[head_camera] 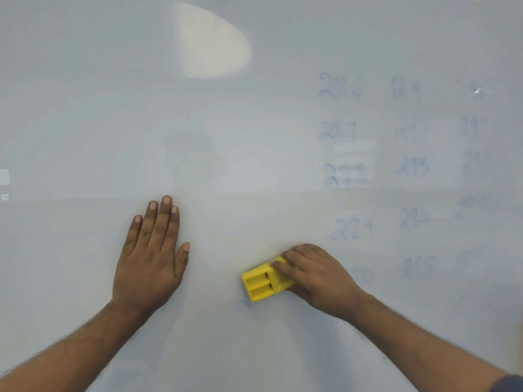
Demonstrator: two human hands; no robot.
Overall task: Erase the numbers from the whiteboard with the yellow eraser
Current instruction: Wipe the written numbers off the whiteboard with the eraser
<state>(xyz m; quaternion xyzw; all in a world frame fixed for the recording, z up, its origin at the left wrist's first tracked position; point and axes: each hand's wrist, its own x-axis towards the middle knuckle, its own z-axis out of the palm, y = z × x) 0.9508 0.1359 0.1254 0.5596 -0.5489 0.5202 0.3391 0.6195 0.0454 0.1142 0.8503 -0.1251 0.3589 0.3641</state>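
Note:
The whiteboard (254,137) fills the whole view. Faint blue numbers (411,166) stand in columns on its right side, some smeared. My right hand (317,275) grips the yellow eraser (263,281) and presses it flat on the board, low and centre. Its left end sticks out past my fingers, and a faint blue smudge (243,305) lies just below it. My left hand (152,256) lies flat on the board to the left, fingers together and pointing up, holding nothing.
A bright oval light reflection (212,43) sits on the upper middle of the board. Pale rectangular reflections (353,154) overlap the left column of numbers. The left half of the board carries no writing.

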